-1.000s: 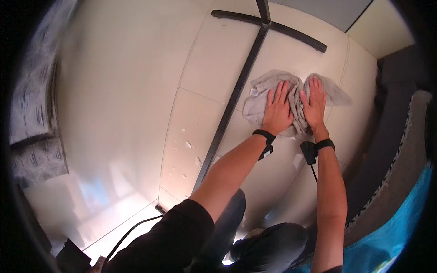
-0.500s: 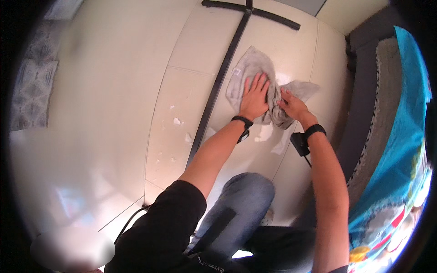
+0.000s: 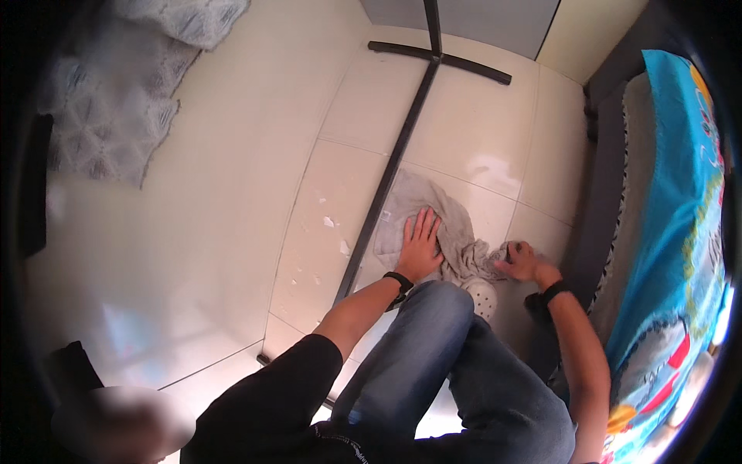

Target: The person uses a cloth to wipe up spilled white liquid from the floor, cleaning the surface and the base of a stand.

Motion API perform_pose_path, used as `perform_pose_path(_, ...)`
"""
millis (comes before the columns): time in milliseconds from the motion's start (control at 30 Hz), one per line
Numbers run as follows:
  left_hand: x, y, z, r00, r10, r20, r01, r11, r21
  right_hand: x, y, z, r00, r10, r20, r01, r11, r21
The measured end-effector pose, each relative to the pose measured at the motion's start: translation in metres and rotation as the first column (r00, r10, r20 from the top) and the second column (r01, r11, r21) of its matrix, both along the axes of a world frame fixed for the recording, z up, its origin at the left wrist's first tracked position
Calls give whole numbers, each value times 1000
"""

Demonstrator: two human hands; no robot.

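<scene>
A grey cloth lies rumpled on the tiled floor in front of my knees. My left hand presses flat on its left part, fingers stretched out. Further right, my right hand has its fingers curled round the bunched right end of the same cloth. Between the two hands the cloth is twisted into folds. Its near edge touches or lies close to the toe of a white clog with holes, which shows beside my knee.
A black metal bar with a crosspiece runs along the floor left of the cloth. White scraps lie beyond it. At right stands a dark low piece of furniture draped with a bright blue patterned cloth. Grey patterned fabric hangs or lies upper left.
Both hands have come nearer to me with the grey cloth. My right hand has moved out to the right, pulling its end away from the left hand. The view has shifted too.
</scene>
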State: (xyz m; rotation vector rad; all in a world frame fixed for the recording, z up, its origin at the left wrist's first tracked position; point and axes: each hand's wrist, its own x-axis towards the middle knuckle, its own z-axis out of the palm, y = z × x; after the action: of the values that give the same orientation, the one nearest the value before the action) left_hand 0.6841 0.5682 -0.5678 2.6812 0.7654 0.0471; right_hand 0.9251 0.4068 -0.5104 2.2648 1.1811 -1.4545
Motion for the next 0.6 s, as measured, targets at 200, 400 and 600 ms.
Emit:
perform_pose_path(200,77,99,-12,996,47,81,-61,983,175,-42,46,-65,898,-424,122,356,859,368)
perform_pose_path(400,199,172,-24,933,354,58,-358,931,76,30,99,-88,697,-717,21,429,440,789)
perform_pose_path(600,290,195,-28,703,707,82,-712,697,90,77,142,-85,666,-746,25,424,405,810)
